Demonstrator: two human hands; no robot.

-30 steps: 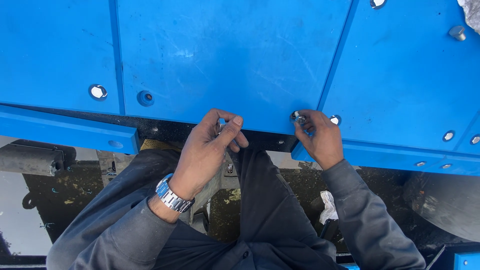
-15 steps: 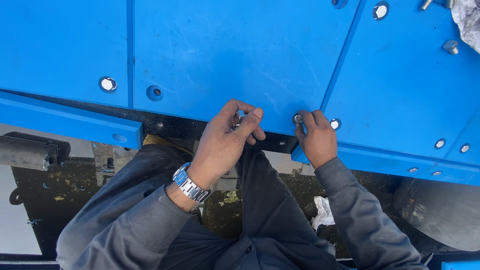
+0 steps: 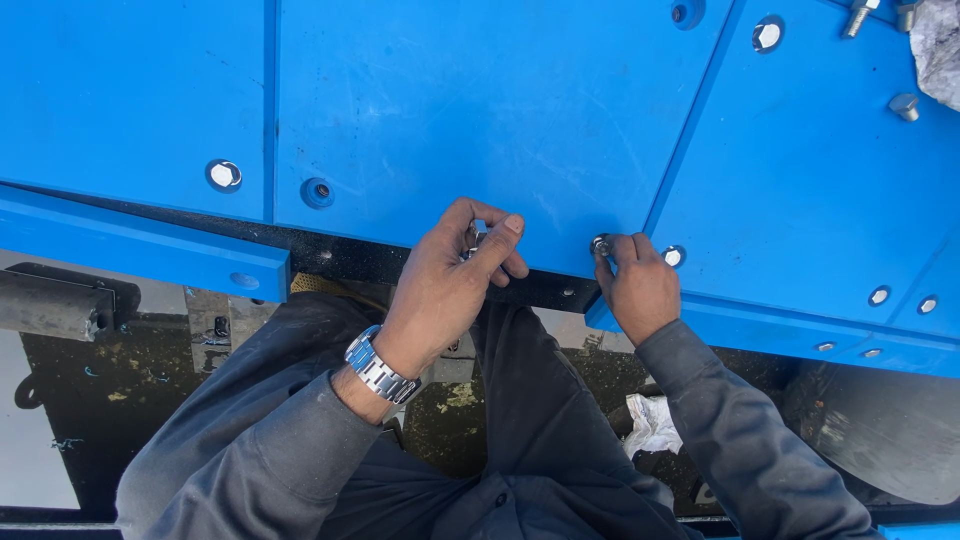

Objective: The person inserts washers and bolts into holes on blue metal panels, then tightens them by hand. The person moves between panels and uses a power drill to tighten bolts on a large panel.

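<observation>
Pinching a small shiny metal part [image 3: 476,236] with the left hand [image 3: 450,290], fingers curled tight around it, right at the bottom edge of the big blue panel [image 3: 480,110]. Pressing the right hand [image 3: 638,285] fingertips closed on a bolt [image 3: 600,243] at the seam, likely to keep it steady. More bolts [image 3: 223,174] already sitting in holes nearby.

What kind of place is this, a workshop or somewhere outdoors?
Probably an industrial yard or assembly site: big blue panels fixed with bolts, the right hand at a bolt by the panel edge, and stained, grimy ground below.
</observation>
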